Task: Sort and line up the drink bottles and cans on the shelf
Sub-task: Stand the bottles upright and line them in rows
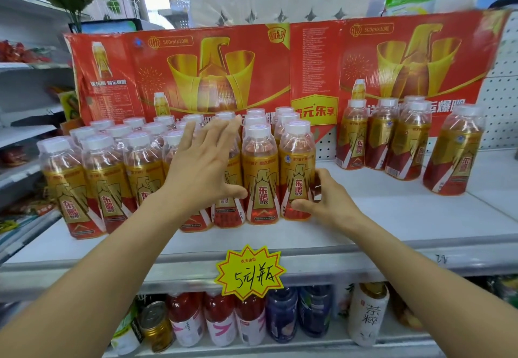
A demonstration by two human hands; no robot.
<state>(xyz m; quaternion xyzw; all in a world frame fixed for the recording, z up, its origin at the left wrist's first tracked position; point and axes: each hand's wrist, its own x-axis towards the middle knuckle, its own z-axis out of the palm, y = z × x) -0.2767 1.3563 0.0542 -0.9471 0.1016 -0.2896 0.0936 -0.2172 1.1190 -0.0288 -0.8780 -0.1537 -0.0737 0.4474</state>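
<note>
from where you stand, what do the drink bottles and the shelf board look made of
Drink bottles: clear plastic by the look, liquid showing through, glossy printed sleeve, white cap.
Shelf board: probably painted metal, smooth white top with a grey front edge.

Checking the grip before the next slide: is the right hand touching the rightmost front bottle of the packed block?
Touching. The head view shows the right hand curled round the gold-and-red plastic bottle.

Two bare forearms, no sleeves visible.
</note>
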